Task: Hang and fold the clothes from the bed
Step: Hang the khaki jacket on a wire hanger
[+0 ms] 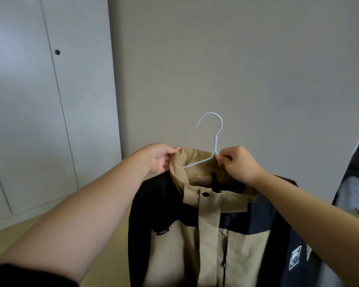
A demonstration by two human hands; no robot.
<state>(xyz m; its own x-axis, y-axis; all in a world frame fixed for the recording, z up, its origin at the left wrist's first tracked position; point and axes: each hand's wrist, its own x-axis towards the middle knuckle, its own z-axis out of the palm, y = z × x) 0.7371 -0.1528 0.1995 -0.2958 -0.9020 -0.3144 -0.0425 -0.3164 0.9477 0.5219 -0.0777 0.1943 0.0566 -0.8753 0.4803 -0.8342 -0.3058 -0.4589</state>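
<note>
Currently, a tan-and-navy jacket point(207, 235) is held up in front of the person, with a white wire hanger point(216, 141) seated inside its collar point(193, 158). The collar's left edge is gripped by the left hand point(161, 158), with the thumb laid on top and the fingers curled beneath the fabric. The collar's right edge is pinched by the right hand point(239, 164), directly beside the hanger's neck; whether the wire itself is included in that pinch cannot be told. One hanger shoulder is seen running down and to the left across the collar opening, between the two hands. The hook is raised above both hands, in open air against the wall point(257, 59). The jacket body is suspended below the grips, front toward the camera, with its placket fastened at a black snap point(205, 194). A patch point(294, 259) is shown on the sleeve at lower right, under the right forearm.

White wardrobe doors point(29, 100) with a small black knob point(57, 52) are positioned to the left, well apart from the jacket, above a tan floor point(19, 235). At the right frame edge, a dark-edged surface with pale bedding point(352, 193) is located near the sleeve.
</note>
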